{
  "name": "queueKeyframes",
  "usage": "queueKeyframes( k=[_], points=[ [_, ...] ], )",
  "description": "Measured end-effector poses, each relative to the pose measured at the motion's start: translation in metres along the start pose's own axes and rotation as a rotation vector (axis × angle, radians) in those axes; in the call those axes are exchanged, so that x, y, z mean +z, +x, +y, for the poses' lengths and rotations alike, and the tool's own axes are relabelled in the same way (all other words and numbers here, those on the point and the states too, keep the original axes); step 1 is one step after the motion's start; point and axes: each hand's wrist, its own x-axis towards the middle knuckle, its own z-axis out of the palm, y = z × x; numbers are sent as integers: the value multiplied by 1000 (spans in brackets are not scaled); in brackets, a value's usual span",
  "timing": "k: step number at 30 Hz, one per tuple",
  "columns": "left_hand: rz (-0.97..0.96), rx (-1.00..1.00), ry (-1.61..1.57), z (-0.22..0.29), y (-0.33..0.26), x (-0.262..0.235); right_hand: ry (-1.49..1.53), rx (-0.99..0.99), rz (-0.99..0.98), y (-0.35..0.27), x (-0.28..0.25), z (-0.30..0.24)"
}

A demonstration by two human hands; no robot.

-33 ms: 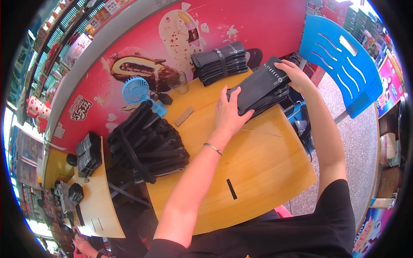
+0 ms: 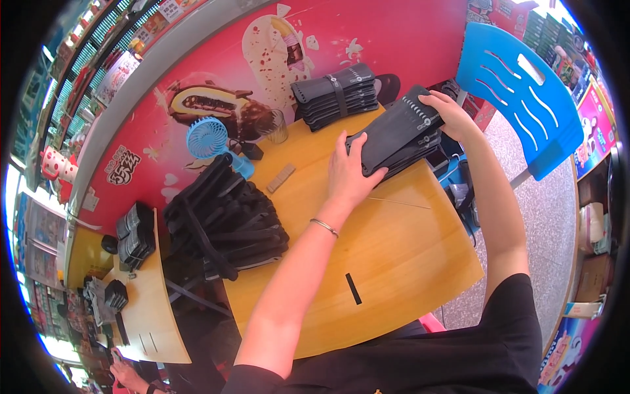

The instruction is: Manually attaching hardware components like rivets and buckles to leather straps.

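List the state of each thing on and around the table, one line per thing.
Left hand: flat on the black stack, gripping its near end.
Right hand: gripping the stack's far end.
Black stack: held at the table edge.
Banded bundle: strapped, lying by the wall.
Loose black pile: heaped, untied.
Blue fan: upright.
Blue chair: unoccupied.

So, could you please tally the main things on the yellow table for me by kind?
Stacks or heaps of flat black items: 3, one held by the left hand and right hand, one banded by the wall, one loose heap
Blue handheld fan: 1
Clear glass: 1
Loose black strip: 1
Total: 6
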Motion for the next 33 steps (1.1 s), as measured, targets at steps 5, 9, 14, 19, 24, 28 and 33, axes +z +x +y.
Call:
queueKeyframes(
  k=[5, 9, 14, 19, 24, 28, 33],
  points=[
    [40, 66, -21, -6, 2, 1, 125, 13, -98, 7, -10, 6],
    [20, 58, -53, -7, 2, -1, 124, -7, -150, 9, -14, 11],
    [11, 77, -53, -11, 4, 1, 36, -183, -196, 3, -11, 17],
    [-7, 100, -32, -15, 6, 0, -119, -383, -184, -6, -9, 19],
    [-27, 131, -26, -19, 7, -1, -12, -296, -219, -3, -15, 26],
    [-46, 141, -25, -16, 9, -1, -329, -426, -134, 11, -27, 41],
    [-64, 138, 3, -18, 11, -7, -655, -617, 60, -2, -13, 35]
  ],
)
